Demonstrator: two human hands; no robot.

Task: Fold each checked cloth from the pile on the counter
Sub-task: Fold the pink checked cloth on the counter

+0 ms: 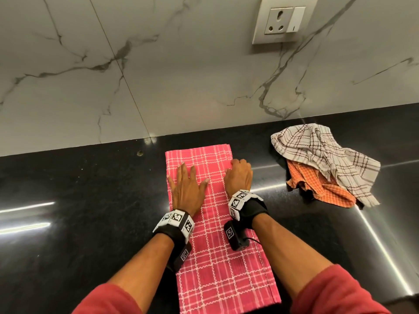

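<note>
A pink checked cloth (pixel 217 257) lies as a long folded strip on the black counter (pixel 79 200), running from the wall toward me. My left hand (pixel 187 189) rests flat on its far left part with fingers spread. At the strip's right edge near the far end sits my right hand (pixel 239 176), fingers curled over the cloth's edge. To the right lies the pile: a crumpled white checked cloth (pixel 317 150) on top of a crumpled orange checked cloth (pixel 322 189).
A marble wall (pixel 181 75) rises behind the counter, with a white socket plate (pixel 284 19) at the upper right. Both wrists carry black bands with marker tags. Red sleeves show at the bottom edge.
</note>
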